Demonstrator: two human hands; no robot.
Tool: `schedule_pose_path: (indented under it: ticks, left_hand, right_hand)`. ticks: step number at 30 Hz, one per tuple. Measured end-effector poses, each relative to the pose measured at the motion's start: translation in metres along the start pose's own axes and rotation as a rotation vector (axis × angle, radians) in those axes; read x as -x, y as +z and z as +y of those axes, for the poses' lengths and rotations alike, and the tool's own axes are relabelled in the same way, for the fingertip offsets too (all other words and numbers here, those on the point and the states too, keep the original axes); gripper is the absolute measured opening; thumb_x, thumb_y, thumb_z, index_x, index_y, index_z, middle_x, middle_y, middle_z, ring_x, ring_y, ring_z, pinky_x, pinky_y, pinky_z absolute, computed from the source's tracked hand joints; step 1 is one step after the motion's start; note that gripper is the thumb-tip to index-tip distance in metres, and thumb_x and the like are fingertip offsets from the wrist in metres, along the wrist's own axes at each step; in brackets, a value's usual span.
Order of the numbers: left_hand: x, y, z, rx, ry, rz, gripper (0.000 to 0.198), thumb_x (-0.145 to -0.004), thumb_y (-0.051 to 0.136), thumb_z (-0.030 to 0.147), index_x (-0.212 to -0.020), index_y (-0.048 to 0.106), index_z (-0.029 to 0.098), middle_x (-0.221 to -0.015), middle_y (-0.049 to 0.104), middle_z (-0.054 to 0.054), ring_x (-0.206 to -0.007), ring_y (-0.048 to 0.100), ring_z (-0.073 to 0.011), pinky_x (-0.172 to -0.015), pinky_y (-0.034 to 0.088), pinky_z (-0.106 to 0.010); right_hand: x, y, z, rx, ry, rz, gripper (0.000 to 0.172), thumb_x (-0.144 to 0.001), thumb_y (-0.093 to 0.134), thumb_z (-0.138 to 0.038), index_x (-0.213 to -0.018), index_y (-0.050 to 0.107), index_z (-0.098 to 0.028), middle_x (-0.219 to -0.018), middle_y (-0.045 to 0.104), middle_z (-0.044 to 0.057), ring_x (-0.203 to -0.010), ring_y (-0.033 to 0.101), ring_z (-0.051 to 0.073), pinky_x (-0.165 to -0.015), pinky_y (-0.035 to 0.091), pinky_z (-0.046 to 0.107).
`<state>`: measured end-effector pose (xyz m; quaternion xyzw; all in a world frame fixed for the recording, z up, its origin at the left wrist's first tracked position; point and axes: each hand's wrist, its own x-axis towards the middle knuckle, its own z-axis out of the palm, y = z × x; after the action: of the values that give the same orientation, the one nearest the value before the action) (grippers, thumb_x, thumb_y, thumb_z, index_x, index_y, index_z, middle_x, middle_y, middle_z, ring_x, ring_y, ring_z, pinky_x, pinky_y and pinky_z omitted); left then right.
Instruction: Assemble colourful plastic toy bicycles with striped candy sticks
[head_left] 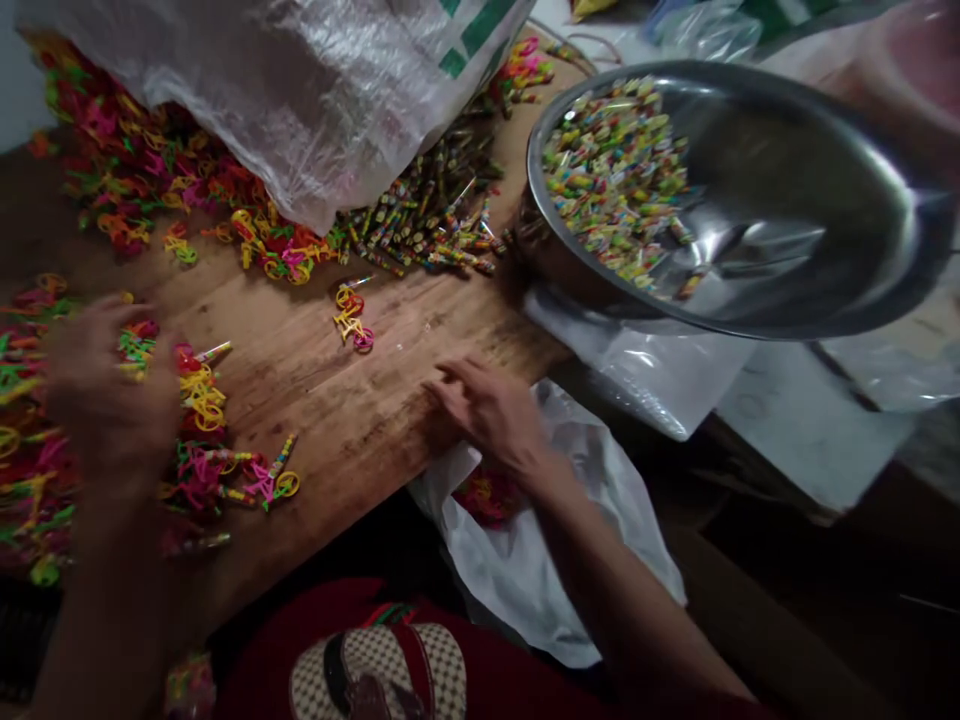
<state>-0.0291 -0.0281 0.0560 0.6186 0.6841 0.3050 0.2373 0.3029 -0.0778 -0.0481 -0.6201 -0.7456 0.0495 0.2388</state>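
My left hand hovers over a heap of small colourful plastic toy pieces at the left of the wooden table; it is blurred and its fingers cannot be made out. My right hand rests at the table's near edge, fingers stretched out and slightly curled, above an open white plastic bag that holds more coloured pieces. A small loose cluster of pieces lies between the two hands.
A large clear plastic sack lies over a pile of pieces at the back. A heap of small patterned sticks sits beside a big steel bowl holding several similar bits. Plastic sheets hang off the table's right side.
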Motion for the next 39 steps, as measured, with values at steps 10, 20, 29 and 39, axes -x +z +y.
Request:
schedule_pose_path:
  ticks: [10, 20, 29, 39]
  left_hand:
    - [0.009, 0.093, 0.012, -0.062, 0.045, -0.146, 0.024, -0.087, 0.06, 0.032, -0.1, 0.073, 0.017, -0.087, 0.075, -0.006, -0.073, 0.068, -0.0183, -0.072, 0.052, -0.029]
    - [-0.004, 0.148, 0.042, 0.812, -0.454, -0.471, 0.041, -0.063, 0.084, 0.017, -0.099, 0.065, 0.012, -0.063, 0.065, 0.004, -0.051, 0.06, -0.0101, -0.05, 0.053, -0.021]
    - [-0.001, 0.145, 0.04, 0.965, -0.593, -0.549, 0.036, -0.056, 0.089, 0.03, -0.076, 0.065, 0.011, -0.067, 0.069, -0.003, -0.053, 0.062, -0.0105, -0.041, 0.05, -0.018]
    - [-0.019, 0.136, 0.033, 1.084, -0.67, -0.382, 0.016, -0.072, 0.08, 0.02, -0.076, 0.068, 0.009, -0.066, 0.067, -0.002, -0.053, 0.059, -0.0089, -0.045, 0.049, -0.018]
  right_hand:
    - [-0.06, 0.074, -0.035, -0.132, 0.037, 0.047, 0.02, -0.095, 0.056, -0.03, -0.101, 0.067, -0.013, -0.099, 0.065, 0.013, -0.089, 0.061, 0.023, -0.079, 0.05, 0.034]
    - [-0.017, 0.054, -0.029, -0.24, -0.047, 0.209, 0.025, -0.099, 0.053, -0.039, -0.104, 0.065, -0.018, -0.095, 0.066, 0.01, -0.086, 0.061, 0.023, -0.077, 0.051, 0.036]
    - [-0.028, 0.05, -0.037, -0.218, -0.23, 0.348, 0.019, -0.098, 0.056, -0.032, -0.104, 0.062, -0.015, -0.09, 0.068, 0.01, -0.081, 0.061, 0.022, -0.071, 0.05, 0.035]
    - [-0.093, 0.035, -0.003, -0.283, -0.061, 0.102, 0.019, -0.101, 0.05, -0.028, -0.106, 0.064, -0.016, -0.104, 0.067, 0.012, -0.089, 0.066, 0.021, -0.079, 0.052, 0.033]
